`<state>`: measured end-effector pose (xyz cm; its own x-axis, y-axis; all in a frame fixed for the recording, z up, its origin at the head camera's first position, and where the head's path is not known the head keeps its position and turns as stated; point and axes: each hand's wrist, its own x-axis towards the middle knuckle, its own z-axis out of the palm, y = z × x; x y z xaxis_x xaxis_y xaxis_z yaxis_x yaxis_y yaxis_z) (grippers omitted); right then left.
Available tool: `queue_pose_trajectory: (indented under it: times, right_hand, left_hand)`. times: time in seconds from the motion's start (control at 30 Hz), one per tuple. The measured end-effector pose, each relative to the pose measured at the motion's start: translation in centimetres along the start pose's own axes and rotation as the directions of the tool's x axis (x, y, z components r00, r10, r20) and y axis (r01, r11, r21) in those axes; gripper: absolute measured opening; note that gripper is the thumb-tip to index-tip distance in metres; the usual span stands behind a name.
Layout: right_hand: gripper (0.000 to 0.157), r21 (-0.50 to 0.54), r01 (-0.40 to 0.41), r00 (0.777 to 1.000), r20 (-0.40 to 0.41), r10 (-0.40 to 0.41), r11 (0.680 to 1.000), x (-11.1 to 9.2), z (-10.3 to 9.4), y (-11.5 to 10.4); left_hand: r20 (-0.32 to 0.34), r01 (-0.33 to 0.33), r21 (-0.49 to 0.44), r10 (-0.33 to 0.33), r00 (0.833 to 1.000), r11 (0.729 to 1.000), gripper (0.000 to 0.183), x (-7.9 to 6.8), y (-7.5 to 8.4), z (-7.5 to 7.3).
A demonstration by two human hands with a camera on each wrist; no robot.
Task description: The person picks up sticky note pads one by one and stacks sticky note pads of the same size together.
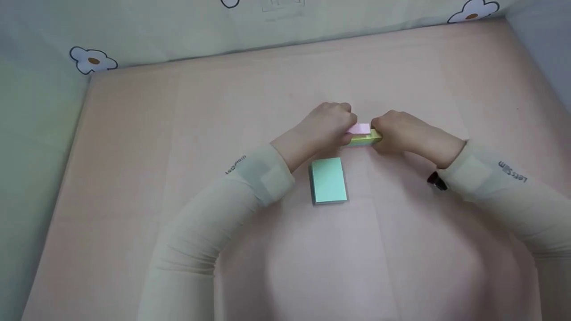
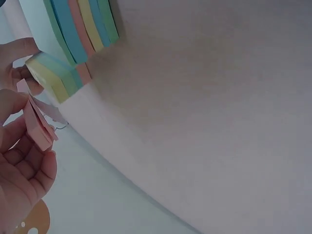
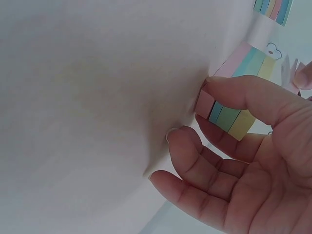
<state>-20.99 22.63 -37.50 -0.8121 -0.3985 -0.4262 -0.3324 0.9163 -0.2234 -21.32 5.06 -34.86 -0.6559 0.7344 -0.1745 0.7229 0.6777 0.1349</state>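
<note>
My left hand (image 1: pixel 328 125) pinches a pink sticky note pad (image 1: pixel 360 129); in the left wrist view this pad (image 2: pixel 38 126) looks slightly fanned at one edge. Close beside it, my right hand (image 1: pixel 401 131) grips a small stack of sticky note pads (image 1: pixel 363 140) between thumb and index finger. Yellow, green, blue and pink layers show in that stack (image 3: pixel 239 117) in the right wrist view, while the other fingers curve loosely below. Nearer to me, a larger stack of sticky note pads (image 1: pixel 328 180) lies on the table, mint green on top, with several coloured layers (image 2: pixel 78 24).
A pale pink cloth covers the table (image 1: pixel 200 111). Light green fabric with flower prints (image 1: pixel 93 60) hangs along the back and left edges. A small black device (image 1: pixel 437 181) sits at the right sleeve's cuff.
</note>
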Motion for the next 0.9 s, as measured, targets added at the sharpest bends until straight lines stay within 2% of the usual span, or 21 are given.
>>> queue_pose_trajectory:
  times: [0.2, 0.53, 0.8, 0.9]
  right_hand:
    - [0.007, 0.016, 0.011, 1.000, -0.016, -0.010, 1.000, -0.1, 0.0, 0.0]
    - [0.010, 0.016, 0.001, 1.000, -0.010, -0.001, 1.000, -0.1, 0.0, 0.1]
    - [0.008, 0.029, 0.009, 1.000, 0.002, -0.009, 1.000, -0.3, 0.0, 0.4]
    - [0.012, 0.026, -0.001, 1.000, 0.010, 0.001, 1.000, -0.2, -0.1, 0.4]
  left_hand:
    - [-0.016, -0.057, 0.026, 0.058, 0.998, 0.998, 0.021, 0.5, 0.6, 0.7]
    - [0.027, -0.009, -0.030, 0.010, 1.000, 0.999, 0.024, 1.0, 0.7, 1.2]
    - [0.003, -0.040, -0.041, 0.040, 0.999, 0.998, 0.021, 1.3, 1.0, 1.3]
    - [0.014, -0.014, -0.044, 0.015, 1.000, 0.999, 0.026, 1.3, 1.0, 1.3]
